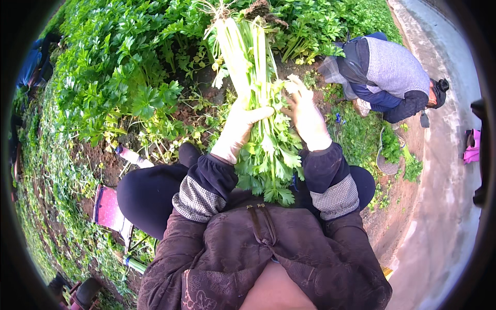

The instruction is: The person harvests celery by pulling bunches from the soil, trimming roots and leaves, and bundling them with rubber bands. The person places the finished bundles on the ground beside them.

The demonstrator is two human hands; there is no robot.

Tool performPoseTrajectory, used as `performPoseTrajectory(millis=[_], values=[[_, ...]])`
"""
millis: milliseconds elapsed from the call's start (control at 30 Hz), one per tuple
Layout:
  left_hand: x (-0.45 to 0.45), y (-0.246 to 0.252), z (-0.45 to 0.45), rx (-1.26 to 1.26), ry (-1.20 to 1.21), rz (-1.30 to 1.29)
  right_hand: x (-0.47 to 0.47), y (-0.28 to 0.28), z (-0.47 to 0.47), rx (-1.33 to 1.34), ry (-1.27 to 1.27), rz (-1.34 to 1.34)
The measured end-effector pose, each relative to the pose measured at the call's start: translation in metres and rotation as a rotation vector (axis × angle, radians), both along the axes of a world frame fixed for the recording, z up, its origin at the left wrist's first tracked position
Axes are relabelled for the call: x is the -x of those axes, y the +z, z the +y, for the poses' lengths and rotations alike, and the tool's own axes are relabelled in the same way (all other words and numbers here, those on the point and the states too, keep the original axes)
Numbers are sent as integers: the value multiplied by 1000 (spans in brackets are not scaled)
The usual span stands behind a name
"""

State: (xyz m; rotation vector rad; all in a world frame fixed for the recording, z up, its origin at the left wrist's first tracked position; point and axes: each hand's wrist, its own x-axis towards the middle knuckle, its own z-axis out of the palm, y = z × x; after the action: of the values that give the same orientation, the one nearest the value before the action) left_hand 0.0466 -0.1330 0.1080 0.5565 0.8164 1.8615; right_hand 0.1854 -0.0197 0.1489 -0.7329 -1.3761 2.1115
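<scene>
My left hand [239, 127] grips a bunch of celery [260, 73] around the stalks, thumb across the front. The pale stalks point away from me, and stringy roots [221, 11] with a dark clump of soil [259, 9] hang at their far end. Green celery leaves [277, 164] spread toward my lap. On the right side of the bunch, my right hand [306, 112] has its fingers apart, close against the leaves; whether the fingertips pinch any leaf is hard to see.
Dense celery plants [131, 46] grow ahead. Right of me a person [395, 69] bends over, near cut celery [411, 164] on the ground. A concrete path [434, 217] runs along the right. At my left are a pink stool-like object [110, 205] and scattered greens [66, 201].
</scene>
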Motion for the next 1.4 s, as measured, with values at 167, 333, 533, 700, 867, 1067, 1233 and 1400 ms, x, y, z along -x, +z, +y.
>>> performPoseTrajectory(millis=[167, 333, 533, 700, 867, 1067, 1233, 1400], values=[[12, -11, 4, 139, 90, -151, -8, -71, -61, -346, 194, -356], [7, -4, -2, -56, 159, -166, 15, -84, -73, -12, 232, -32], [31, -77, 18, 294, 353, 37, -3, -163, -65, 372, 91, -247], [42, -189, -1, 878, 374, -19, -29, -205, -62, 493, 94, -542], [24, -234, -2, 946, 202, 32, -22, -208, -45, 255, 62, -160], [25, -256, -2, 999, 200, 293, -25, -222, -50, 419, 141, -600], [13, -286, -13, 1130, 58, 345, -26, -229, -29, 464, 131, -424], [-7, -266, -9, 1148, -73, 537, -42, -235, -38, 573, 19, -735]])
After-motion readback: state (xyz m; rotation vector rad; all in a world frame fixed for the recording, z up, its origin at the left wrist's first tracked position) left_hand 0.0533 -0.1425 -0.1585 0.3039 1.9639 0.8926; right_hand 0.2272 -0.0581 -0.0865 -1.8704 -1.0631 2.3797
